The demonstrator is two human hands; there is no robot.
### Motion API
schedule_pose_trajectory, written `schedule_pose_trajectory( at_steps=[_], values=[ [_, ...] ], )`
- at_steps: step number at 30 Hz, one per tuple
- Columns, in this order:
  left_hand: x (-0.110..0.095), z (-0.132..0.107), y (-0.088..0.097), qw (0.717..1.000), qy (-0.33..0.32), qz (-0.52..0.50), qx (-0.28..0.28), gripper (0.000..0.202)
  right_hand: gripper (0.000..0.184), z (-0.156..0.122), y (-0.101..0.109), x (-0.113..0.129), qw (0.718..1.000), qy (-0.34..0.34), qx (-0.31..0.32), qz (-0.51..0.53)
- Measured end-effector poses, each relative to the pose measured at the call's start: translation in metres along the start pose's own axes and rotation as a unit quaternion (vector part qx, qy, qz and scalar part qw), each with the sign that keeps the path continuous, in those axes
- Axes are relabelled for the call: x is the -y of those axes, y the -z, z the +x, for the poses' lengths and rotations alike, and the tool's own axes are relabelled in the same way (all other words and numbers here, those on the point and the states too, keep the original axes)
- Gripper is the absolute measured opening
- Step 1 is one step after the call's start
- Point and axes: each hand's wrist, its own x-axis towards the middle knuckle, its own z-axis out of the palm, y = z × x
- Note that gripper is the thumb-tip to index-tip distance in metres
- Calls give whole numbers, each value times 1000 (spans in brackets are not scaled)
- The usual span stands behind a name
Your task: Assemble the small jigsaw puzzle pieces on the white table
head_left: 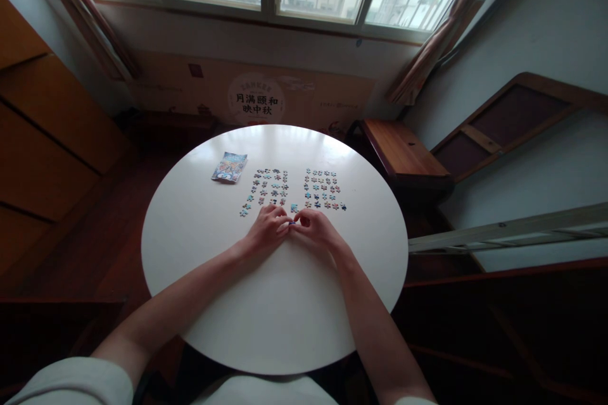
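My left hand [269, 226] and my right hand [311, 225] meet low over the white round table, fingertips nearly touching. Between them is a small dark blue jigsaw puzzle piece [291, 223], pinched from both sides; the fingers partly cover it. Just beyond the fingertips lies a light blue puzzle piece [294, 207]. Loose pieces are spread in rows in two groups, a left group [275, 185] and a right group [323, 188]. My left hand covers part of the area below the left group.
A printed picture sheet or packet [230, 167] lies at the table's [266, 316] far left. A wooden bench [403, 147] stands beyond the right edge. Behind the table, a printed cardboard panel [304, 98] leans below the barred window. An orange-brown cabinet [47, 126] is at left.
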Motion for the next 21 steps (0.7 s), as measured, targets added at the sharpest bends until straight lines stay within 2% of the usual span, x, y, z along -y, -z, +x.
schedule_pose_trajectory(
  at_steps=[6, 11, 21],
  values=[
    [-1, 0, 0, 1000, 19, -1, -1, 15, 12, -2, 2, 5, 999, 17, 36, 27],
    [-3, 1, 2, 1000, 27, -1, -2, 14, 4, -1, 2, 4, 999, -8, 11, 29],
    [-1, 2, 1, 1000, 14, -16, -9, 14, 8, 3, -2, -1, 999, -19, 3, 47]
  ],
)
